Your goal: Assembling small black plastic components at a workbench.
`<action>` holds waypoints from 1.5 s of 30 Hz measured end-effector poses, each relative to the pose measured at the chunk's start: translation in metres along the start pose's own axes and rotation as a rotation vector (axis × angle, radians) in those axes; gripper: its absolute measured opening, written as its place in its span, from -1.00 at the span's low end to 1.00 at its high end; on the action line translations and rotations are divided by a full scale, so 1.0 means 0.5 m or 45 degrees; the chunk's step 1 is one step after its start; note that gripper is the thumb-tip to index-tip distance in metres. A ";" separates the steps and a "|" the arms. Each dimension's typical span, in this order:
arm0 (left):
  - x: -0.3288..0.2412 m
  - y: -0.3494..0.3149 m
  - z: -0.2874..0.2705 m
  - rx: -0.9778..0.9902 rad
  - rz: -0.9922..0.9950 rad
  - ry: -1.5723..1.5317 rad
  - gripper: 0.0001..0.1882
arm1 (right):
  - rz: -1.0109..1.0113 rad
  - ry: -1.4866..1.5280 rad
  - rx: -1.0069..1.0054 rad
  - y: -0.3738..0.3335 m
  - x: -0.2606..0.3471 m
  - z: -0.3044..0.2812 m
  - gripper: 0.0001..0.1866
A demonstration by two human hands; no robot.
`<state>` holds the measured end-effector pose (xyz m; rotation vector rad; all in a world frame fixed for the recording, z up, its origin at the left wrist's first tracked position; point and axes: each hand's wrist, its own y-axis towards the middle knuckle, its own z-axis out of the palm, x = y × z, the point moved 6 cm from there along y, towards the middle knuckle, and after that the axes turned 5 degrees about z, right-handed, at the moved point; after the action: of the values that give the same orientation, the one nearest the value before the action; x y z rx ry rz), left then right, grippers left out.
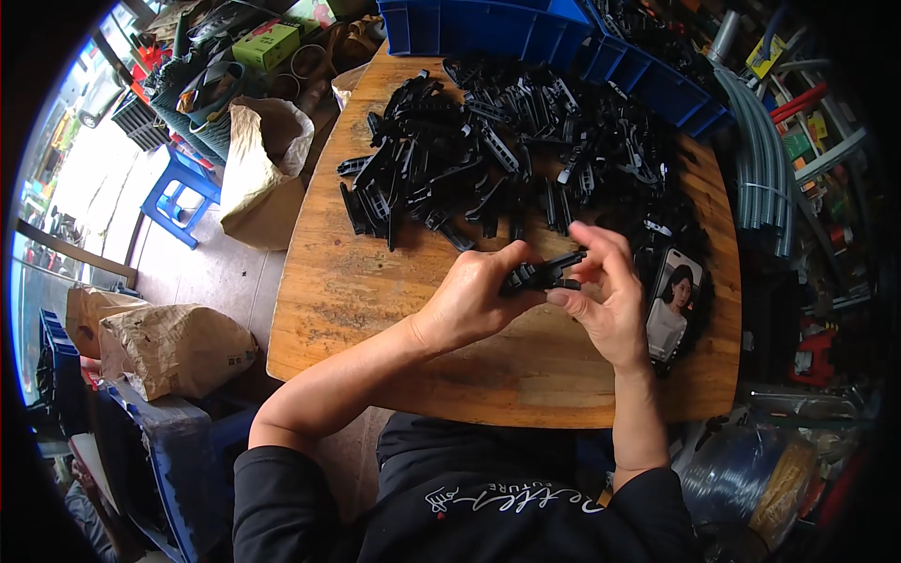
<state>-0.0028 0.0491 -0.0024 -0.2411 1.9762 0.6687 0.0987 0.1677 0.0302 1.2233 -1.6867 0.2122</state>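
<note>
Black plastic part [535, 276], at the centre of the clock face above a wooden table [328, 300], its near end hidden by the left hand [472, 293], whose fingers are clamped on it; the right hand [612, 310], at 3 o'clock, has thumb and fingers apart about its other end, contact uncertain. White lettering marks the dark shirt [422, 460] at 6 o'clock; a heap of black parts [497, 150] and a blue bin [469, 31] lie at 12, a phone [668, 324] beyond the right hand toward 4, and an open paper sack [258, 202] toward 10.
</note>
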 end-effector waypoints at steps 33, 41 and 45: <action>0.045 0.042 -0.058 -0.189 -0.553 -1.045 -0.68 | -0.043 -0.749 0.045 0.015 -0.062 -0.039 -0.53; 0.019 0.518 -0.408 -0.617 -0.177 -0.310 -0.68 | -0.044 -0.807 0.176 0.000 -0.063 0.008 -0.64; -0.051 0.509 -0.295 -0.650 0.410 -0.071 -0.72 | 0.057 -0.697 0.175 0.006 -0.101 -0.028 -0.64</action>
<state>-0.2136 0.1756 0.1611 -0.2078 1.7772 1.3740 0.1045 0.2092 -0.0016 1.4329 -2.1990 0.0159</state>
